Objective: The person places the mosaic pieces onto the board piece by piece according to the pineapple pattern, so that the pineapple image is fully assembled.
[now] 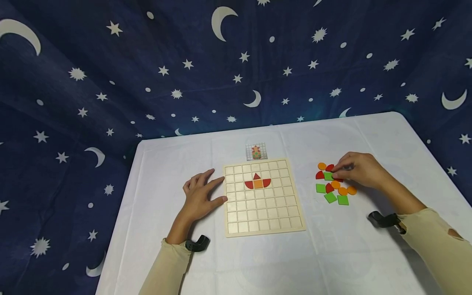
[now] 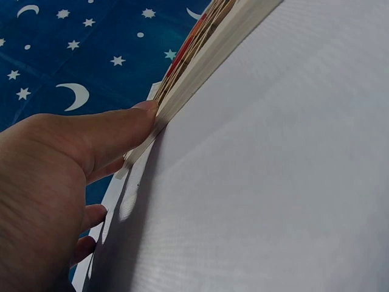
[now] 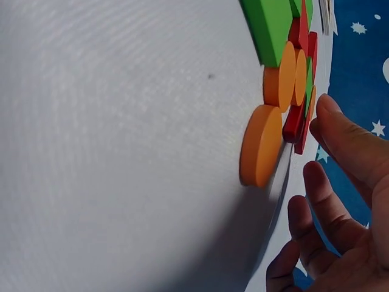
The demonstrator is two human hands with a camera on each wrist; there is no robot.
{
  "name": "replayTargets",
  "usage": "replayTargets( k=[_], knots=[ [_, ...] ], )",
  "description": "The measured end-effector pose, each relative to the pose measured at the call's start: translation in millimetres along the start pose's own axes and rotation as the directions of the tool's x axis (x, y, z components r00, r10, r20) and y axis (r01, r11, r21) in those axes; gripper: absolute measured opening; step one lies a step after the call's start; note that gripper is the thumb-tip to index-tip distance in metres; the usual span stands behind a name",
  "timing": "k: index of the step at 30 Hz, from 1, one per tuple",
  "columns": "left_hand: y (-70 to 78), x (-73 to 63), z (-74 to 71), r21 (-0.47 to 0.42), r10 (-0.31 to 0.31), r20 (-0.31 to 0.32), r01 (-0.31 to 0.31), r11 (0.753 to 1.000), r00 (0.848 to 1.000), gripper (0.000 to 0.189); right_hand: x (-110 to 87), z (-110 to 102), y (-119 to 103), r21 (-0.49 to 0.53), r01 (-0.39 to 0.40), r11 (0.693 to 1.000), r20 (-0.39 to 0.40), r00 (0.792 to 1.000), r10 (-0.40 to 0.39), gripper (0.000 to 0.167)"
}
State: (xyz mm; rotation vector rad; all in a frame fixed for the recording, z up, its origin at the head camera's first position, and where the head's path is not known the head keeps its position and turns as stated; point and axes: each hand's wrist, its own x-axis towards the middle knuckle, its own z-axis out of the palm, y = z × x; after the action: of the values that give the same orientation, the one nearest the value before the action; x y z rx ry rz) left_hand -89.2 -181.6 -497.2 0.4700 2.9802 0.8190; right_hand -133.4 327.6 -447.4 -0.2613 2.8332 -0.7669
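Note:
A pale wooden grid board lies mid-table. On it, a red triangle sits above an orange square, which has a red quarter circle on its left and another on its right. My left hand is spread at the board's left side, thumb and index finger touching its edge. Over the loose pieces at the right is my right hand, thumb and index fingertips close together beside a green square. No piece shows between them in the right wrist view, where the other fingers are loosely bent.
Around the right hand lie several orange discs, green squares and red quarter circles. Behind the board lies a small pattern card. A white cloth covers the table; a dark blue star-and-moon curtain hangs behind.

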Motion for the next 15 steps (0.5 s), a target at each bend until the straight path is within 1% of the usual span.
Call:
replayTargets(
  k=[5,11,15],
  knots=[
    [-0.5,-0.2,-0.5,-0.008,0.01,-0.01,-0.011,1.0,1.0,0.063,3.2,0,0,-0.003,-0.007,1.0,-0.028,1.0,0.007,0.019],
    [-0.1,-0.1,-0.7,-0.008,0.008,-0.011,-0.008,1.0,1.0,0.063,10.4,4,0,-0.001,-0.014,1.0,-0.059,0.998,0.014,0.02],
    [-0.3,0.0,0.0,0.0,0.007,-0.011,-0.007,1.0,1.0,0.063,14.8,7,-2,0.004,-0.019,1.0,-0.062,0.998,0.019,0.024]
  ],
)
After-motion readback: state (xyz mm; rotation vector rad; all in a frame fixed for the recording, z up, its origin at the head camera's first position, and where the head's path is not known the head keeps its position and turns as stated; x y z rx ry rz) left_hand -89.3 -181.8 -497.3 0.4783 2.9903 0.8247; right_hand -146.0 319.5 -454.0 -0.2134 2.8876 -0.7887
